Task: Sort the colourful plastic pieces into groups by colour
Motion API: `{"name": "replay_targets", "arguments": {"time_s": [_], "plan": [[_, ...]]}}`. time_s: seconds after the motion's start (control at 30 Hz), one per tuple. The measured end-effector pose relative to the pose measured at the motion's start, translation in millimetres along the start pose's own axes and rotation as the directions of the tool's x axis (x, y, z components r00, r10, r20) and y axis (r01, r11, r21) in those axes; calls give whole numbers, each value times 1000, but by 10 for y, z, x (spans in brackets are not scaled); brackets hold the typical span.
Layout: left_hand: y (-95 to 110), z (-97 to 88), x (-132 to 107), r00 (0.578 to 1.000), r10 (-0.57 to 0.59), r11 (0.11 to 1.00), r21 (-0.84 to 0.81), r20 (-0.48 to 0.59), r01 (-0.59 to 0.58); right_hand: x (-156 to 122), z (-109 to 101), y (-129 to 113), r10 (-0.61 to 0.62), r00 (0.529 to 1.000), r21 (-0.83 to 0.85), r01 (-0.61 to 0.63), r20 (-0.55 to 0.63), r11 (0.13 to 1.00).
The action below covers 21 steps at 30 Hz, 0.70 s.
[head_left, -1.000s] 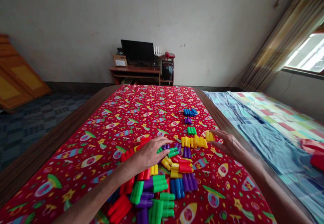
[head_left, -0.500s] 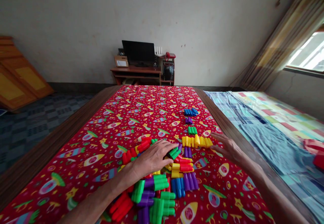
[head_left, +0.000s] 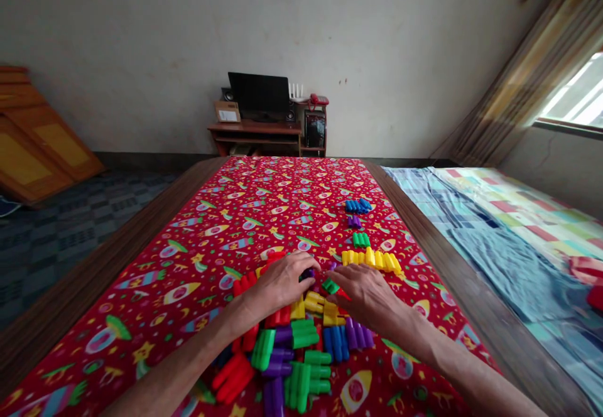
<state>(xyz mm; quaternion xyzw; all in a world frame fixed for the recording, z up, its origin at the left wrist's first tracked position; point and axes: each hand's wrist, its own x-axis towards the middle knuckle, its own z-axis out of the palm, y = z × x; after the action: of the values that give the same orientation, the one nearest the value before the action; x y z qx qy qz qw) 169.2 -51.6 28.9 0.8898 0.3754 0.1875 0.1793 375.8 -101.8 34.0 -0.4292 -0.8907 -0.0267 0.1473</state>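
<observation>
My left hand [head_left: 285, 282] curls over the pile of plastic building blocks, with a dark purple block [head_left: 308, 274] between its thumb and fingers. Close by on the right, my right hand [head_left: 362, 288] closes its fingertips and thumb around a green block [head_left: 330, 286]. Under and in front of the hands lie red [head_left: 233, 377], yellow [head_left: 315, 302], blue [head_left: 336, 343] and more green blocks [head_left: 298, 385]. Beyond my right hand runs a row of yellow blocks [head_left: 372, 259]. My hands hide part of the pile.
Farther up the red patterned tablecloth [head_left: 264, 216] lie a green group [head_left: 361, 240], a purple group [head_left: 354, 222] and blue blocks [head_left: 358, 206]. The table has a dark wooden edge [head_left: 424, 247]. A bed [head_left: 490, 247] stands on the right, a desk with a monitor [head_left: 259, 97] at the far end.
My right hand has moved left from beside the yellow row to the green block. My left hand has shifted slightly left, away from that green block, and now has a purple block at its fingers.
</observation>
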Motion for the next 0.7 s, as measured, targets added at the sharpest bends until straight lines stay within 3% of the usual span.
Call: {"name": "replay_targets", "arguments": {"time_s": [0.13, 0.27, 0.37, 0.43, 0.57, 0.7], "plan": [[-123, 103, -33, 997, 32, 999, 4, 74, -32, 40, 171, -74, -10, 1000, -36, 9, -29, 999], [-211, 169, -71, 998, 27, 1000, -8, 53, -26, 142, -54, 90, -75, 990, 121, 89, -116, 989], [-224, 168, -75, 999, 12, 1000, -18, 31, -11, 163, -309, 551, 25, 966, 208, 30, -256, 978], [-200, 151, -59, 999, 1, 1000, -7, 54, -1, 129, -364, 959, 178, 950, 230, -118, -258, 966], [-118, 111, -18, 997, -59, 996, 64, 44, 56, 11, -155, 1616, 306, 934, 195, -270, -184, 943], [-47, 83, -14, 984, -157, 980, 139, 84, 144, -41, 85, 1800, 285, 958, 232, -280, 10, 932]]}}
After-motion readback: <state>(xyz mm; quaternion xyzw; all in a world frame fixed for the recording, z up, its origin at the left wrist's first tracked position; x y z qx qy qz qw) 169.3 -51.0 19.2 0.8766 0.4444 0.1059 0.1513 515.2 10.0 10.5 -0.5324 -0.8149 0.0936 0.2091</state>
